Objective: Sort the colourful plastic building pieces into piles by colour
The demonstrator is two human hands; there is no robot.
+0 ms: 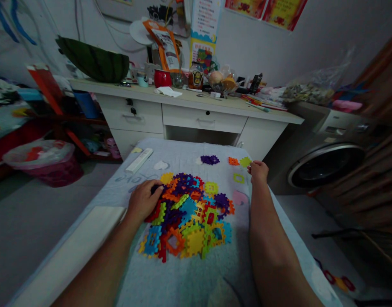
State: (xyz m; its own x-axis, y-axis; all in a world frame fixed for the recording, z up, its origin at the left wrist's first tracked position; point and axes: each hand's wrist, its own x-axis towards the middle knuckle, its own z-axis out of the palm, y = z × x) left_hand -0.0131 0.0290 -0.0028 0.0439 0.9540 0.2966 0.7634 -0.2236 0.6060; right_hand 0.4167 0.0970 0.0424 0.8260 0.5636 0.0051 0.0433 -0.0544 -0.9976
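A heap of flat, notched plastic building pieces (pixel 196 242) in several colours lies on the cloth-covered table (pixel 189 281). At the heap's left edge my left hand (pixel 145 198) is closed, with a dark purple building piece (pixel 155 187) between thumb and fingers. Farther right, my right hand (pixel 259 170) pinches the near edge of a lime-green building piece (pixel 245 161); the fingers partly hide the contact. Beside that piece lies an orange one (pixel 233 161), and a lime-green square frame (pixel 238 178) is just below. Purple pieces (pixel 210 160) sit apart to the left.
A white bar-shaped object (pixel 140 160) lies at the table's far left. Behind stands a white drawer desk (pixel 205 115) crowded with jars and packets. A washing machine (pixel 323 157) is on the right, and a pink waste bin (pixel 48 166) on the floor at left.
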